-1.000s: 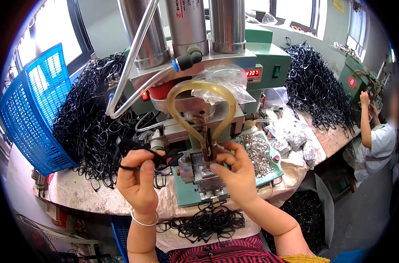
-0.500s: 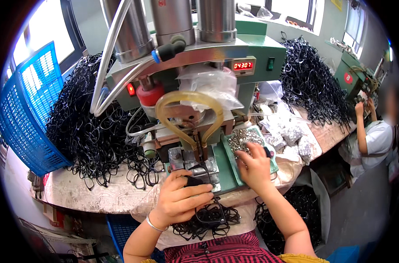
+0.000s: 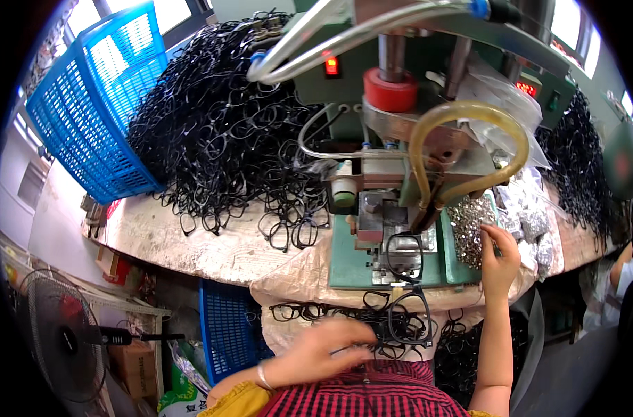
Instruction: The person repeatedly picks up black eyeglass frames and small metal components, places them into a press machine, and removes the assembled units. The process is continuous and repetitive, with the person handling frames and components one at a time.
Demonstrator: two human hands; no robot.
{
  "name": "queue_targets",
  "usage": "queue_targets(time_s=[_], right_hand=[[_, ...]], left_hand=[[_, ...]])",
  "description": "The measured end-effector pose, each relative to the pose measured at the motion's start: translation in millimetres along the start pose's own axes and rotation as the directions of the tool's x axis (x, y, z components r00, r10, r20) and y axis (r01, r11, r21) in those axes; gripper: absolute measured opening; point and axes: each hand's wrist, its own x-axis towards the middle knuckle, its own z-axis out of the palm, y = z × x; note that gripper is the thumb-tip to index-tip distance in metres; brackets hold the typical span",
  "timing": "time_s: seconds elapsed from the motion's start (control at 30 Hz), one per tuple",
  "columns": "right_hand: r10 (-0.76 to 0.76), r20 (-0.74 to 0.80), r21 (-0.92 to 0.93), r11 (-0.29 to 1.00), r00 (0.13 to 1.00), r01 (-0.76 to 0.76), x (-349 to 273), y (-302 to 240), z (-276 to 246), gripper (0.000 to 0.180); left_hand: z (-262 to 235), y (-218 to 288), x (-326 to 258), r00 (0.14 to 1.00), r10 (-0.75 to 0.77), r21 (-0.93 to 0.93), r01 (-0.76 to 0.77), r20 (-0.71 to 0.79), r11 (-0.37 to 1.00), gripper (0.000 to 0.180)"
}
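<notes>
A black eyeglass frame [image 3: 420, 290] sits with one rim on the metal jig [image 3: 380, 233] of the green press, its other rim jutting over the near edge. Away from it, my left hand [image 3: 330, 349] is low over my apron, beside a pile of black eyeglass frames [image 3: 316, 311]. Its fingers are a little blurred but apart, and nothing shows between them. My right hand [image 3: 500, 258] is at the right edge of a green tray [image 3: 450, 270] of small shiny metal parts [image 3: 469, 226]. Thumb and fingertips are pinched together there; whatever they hold is too small to make out.
Large heaps of black frames [image 3: 212, 125] lie left and right of the press. A blue basket [image 3: 97, 111] leans at the left. A yellowish hose [image 3: 518, 135] loops above the jig. Bagged metal parts [image 3: 535, 222] lie right of the tray. A fan [image 3: 66, 337] stands lower left.
The view has swung left. My left hand has left the jig and drawn back to my apron; the eyeglass frame stays on the jig. My right fingers, spread over the metal parts before, are now pinched.
</notes>
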Motion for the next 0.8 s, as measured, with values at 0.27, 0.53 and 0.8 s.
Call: queue_targets(time_s=[0.27, 0.53, 0.8], right_hand=[[-0.146, -0.058, 0.104, 0.983, 0.988, 0.151, 17.8, -29.2, 17.1, 0.014], [0.124, -0.131, 0.081, 0.990, 0.984, -0.114, -27.6, -4.8, -11.3, 0.014], [-0.077, -0.011, 0.201, 0.977, 0.997, 0.078, -19.1, -53.4, -17.5, 0.018]], left_hand=[[-136.9, -88.7, 70.8, 0.877, 0.376, 0.868, 0.087, -0.299, 0.488, 0.027], [-148.0, -145.0, 45.0, 0.771, 0.330, 0.684, 0.180, -0.545, 0.707, 0.025], [-107.4, -114.0, 43.5, 0.662, -0.368, -0.614, -0.178, -0.652, 0.769, 0.023]])
